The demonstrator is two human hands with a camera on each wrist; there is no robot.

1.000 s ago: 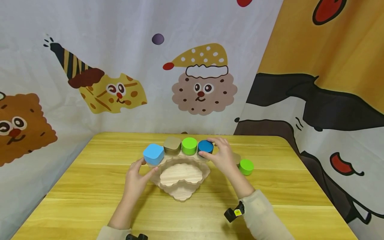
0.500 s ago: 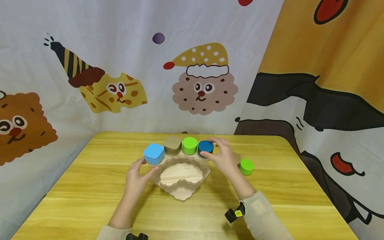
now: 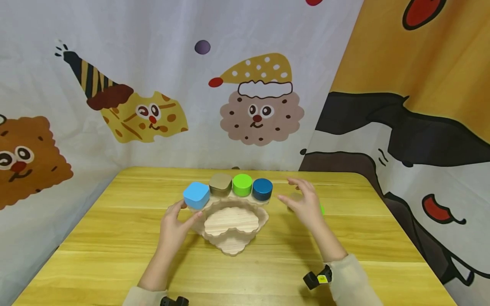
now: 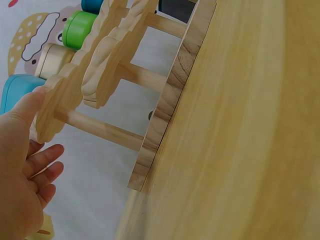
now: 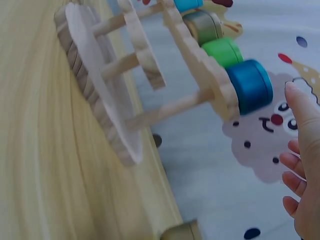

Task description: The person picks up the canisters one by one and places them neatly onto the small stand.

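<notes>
A tiered wooden display stand (image 3: 231, 222) with scalloped shelves rests on the table. Along its top shelf sit a light blue tin (image 3: 196, 194), a gold-brown tin (image 3: 220, 185), a green tin (image 3: 242, 185) and a dark blue tin (image 3: 262, 189). My left hand (image 3: 173, 227) holds the left end of that shelf beside the light blue tin, its thumb against the shelf edge in the left wrist view. Right of the dark blue tin, my right hand (image 3: 305, 206) hovers with thumb and fingers apart, holding nothing; the right wrist view shows a gap between thumb and tin.
Behind the right hand stand another gold-brown tin (image 3: 295, 196) and a mostly hidden green tin (image 3: 322, 209). A wood-grain table (image 3: 115, 242) bears everything. Beyond its far edge hangs a curtain (image 3: 172, 34) printed with cartoon biscuits.
My right hand has let go of the dark blue tin and moved right, now covering much of the loose tins. The dark blue tin stays on the shelf. My left hand has not moved.
</notes>
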